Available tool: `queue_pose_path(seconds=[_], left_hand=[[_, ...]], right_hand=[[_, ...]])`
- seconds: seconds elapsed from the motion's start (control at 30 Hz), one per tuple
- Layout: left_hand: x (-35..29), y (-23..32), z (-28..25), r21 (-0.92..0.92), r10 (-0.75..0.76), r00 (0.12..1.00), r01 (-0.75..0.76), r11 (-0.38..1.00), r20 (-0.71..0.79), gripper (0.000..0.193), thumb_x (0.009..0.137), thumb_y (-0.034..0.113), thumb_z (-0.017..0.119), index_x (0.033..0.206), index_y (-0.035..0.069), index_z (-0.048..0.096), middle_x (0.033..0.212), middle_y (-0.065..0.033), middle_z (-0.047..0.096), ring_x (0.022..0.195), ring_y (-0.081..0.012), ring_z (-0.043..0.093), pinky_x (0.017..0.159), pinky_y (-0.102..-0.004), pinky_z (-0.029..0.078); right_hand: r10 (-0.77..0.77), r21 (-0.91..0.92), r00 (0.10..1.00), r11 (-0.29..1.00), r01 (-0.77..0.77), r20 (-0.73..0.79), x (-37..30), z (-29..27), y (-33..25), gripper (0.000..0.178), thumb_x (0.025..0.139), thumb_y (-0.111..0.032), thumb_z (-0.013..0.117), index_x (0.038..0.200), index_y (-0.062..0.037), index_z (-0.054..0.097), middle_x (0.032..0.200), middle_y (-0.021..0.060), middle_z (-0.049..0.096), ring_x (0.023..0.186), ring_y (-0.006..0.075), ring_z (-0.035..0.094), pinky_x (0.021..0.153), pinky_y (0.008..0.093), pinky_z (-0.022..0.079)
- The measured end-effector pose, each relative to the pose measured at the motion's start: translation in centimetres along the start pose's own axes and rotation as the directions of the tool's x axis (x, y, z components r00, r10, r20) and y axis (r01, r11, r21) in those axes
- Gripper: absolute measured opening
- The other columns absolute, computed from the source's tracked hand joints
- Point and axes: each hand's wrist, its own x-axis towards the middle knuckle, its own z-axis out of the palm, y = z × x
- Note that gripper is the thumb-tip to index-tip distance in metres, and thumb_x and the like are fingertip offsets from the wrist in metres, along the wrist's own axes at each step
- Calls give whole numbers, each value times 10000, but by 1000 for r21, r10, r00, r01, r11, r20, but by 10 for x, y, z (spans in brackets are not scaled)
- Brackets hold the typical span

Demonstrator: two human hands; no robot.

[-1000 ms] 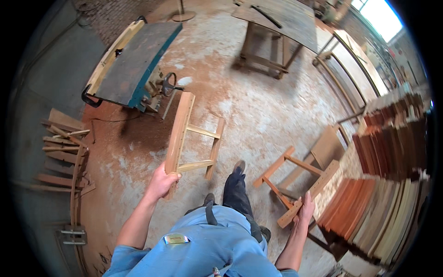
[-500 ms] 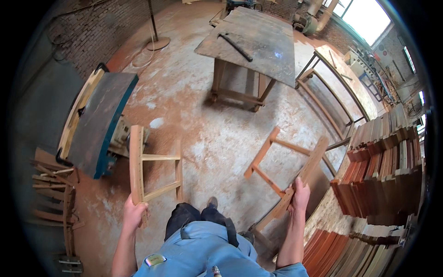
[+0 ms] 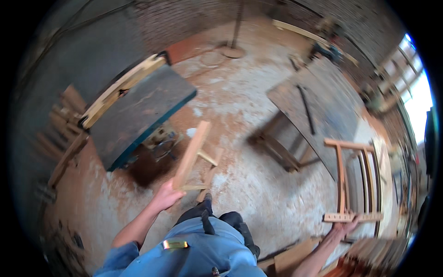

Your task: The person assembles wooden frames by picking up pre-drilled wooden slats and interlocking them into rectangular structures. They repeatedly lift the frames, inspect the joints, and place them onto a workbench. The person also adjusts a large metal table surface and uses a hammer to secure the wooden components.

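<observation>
My left hand [image 3: 167,195] is closed round the lower end of a pale wooden frame [image 3: 192,152], one thick upright joined by two short rungs to a second upright. The frame is held tilted over the floor, beside my legs. Out to the right, my right hand [image 3: 347,225] grips a second wooden frame [image 3: 341,180] by its near rail, which shows a row of small holes. That frame's two long members run away from me to a far crossbar. The right fingers are partly hidden by the rail.
At left stands a machine with a flat dark table [image 3: 138,111] and a teal edge. A wooden worktable [image 3: 318,97] ahead carries a long dark bar [image 3: 305,108]. Stacked wood pieces [image 3: 369,258] lie at lower right, more timber [image 3: 69,115] at far left.
My view has turned left, so the machine and worktable shift rightward in it. The right frame has swung outward and turned, its holed rail now facing me. Both hands keep their grip.
</observation>
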Motion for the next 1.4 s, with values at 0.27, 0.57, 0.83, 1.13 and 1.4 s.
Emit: queue_pose_path(seconds=[0.27, 0.57, 0.83, 1.13, 1.4], left_hand=[[42, 43, 35, -134, -256, 963, 244, 960, -84, 474, 749, 171, 677, 1174, 5, 549, 834, -77, 636, 656, -121, 594, 580, -308, 488], [78, 129, 98, -185, -294, 881, 240, 953, -371, 428, 702, 91, 642, 1107, 7, 528, 706, -39, 562, 521, -119, 548, 469, -296, 481], [138, 226, 142, -451, 68, 947, -211, 867, -313, 648, 749, 400, 772, 1136, 20, 418, 713, -70, 553, 448, -146, 525, 398, -266, 467], [262, 313, 247, 82, 316, 935, -332, 940, 160, 565, 760, 134, 612, 1290, -13, 481, 790, -65, 588, 669, -130, 585, 610, -274, 492], [368, 295, 380, 593, 331, 659, -753, 286, 676, 431, 840, 323, 646, 1175, 120, 466, 867, -175, 605, 788, -350, 651, 653, -453, 539]], right_hand=[[199, 200, 975, 964, -177, -95, 212, -12, 87, 500, 945, -454, 441, 936, 33, 556, 878, 161, 639, 921, 304, 623, 850, 509, 503], [251, 241, 945, 950, -199, -211, 367, -11, 200, 407, 777, -295, 522, 987, 52, 508, 958, 206, 571, 973, 391, 567, 873, 626, 465], [439, -84, 855, 875, -477, -276, 315, 11, 232, 620, 930, -581, 438, 1170, -11, 472, 1096, 160, 600, 979, 291, 616, 798, 497, 550], [586, -562, 791, 599, -570, -177, 256, -22, 178, 389, 969, -400, 483, 957, -11, 492, 741, 140, 633, 563, 228, 617, 495, 346, 535], [694, -480, 626, 439, -759, -355, 155, -153, 205, 247, 951, -236, 486, 936, 3, 544, 737, 114, 638, 574, 217, 616, 530, 339, 544]])
